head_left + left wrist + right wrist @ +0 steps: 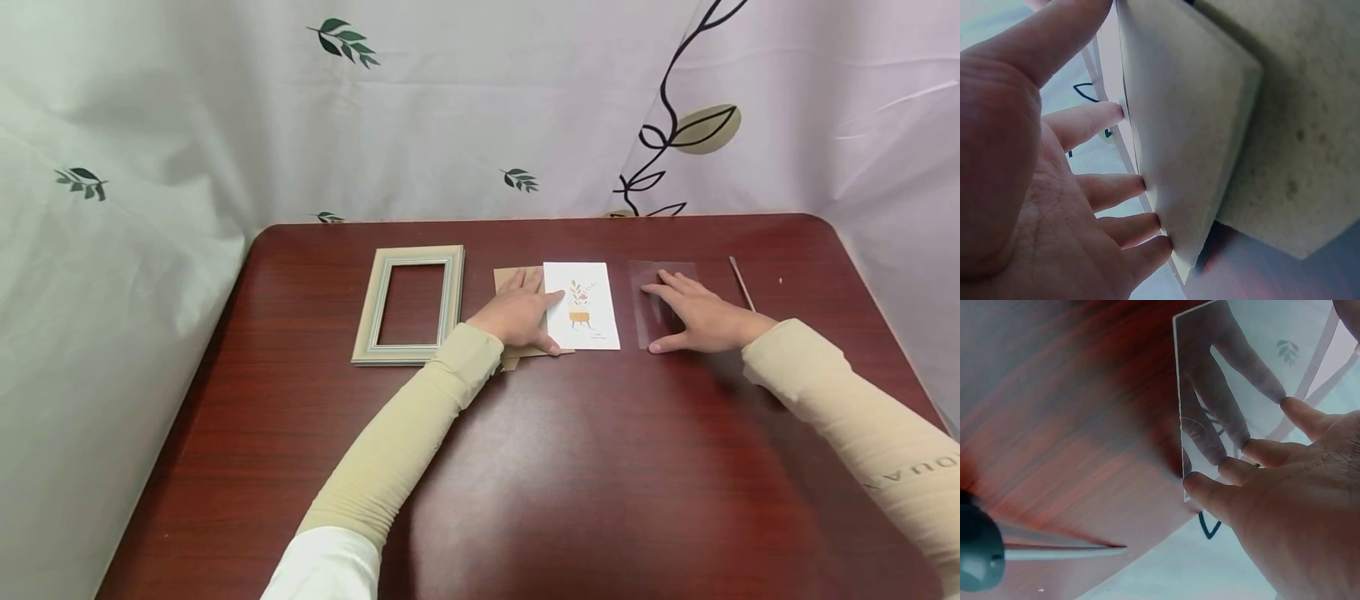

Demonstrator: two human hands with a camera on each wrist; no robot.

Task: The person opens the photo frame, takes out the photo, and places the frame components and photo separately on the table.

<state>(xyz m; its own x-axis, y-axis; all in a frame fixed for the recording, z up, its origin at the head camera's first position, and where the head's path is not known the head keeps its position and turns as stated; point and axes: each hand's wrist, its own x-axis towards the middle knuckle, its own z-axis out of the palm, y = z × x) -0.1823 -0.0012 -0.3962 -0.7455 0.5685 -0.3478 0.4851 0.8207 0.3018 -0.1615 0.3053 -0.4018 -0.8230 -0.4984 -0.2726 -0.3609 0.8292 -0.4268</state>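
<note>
My left hand [517,312] lies with spread fingers on a brown backing board [517,357], its thumb and index finger reaching the edge of a white card [596,325] with a potted-plant print. In the left wrist view the fingertips touch the edge of the grey-brown board [1185,112], and another board piece [1310,144] shows beside it. My right hand [701,317] has its fingers spread on a clear plastic sheet [645,321]. The right wrist view shows those fingertips touching the sheet [1200,337], which mirrors them.
An empty cream picture frame [366,325] lies left of the boards. Right of the clear sheet is a screwdriver, its thin metal shaft [740,279] pointing away and its dark handle [979,547] near the right wrist. All lie on a dark red wooden table [525,467] before a leaf-patterned curtain [450,108].
</note>
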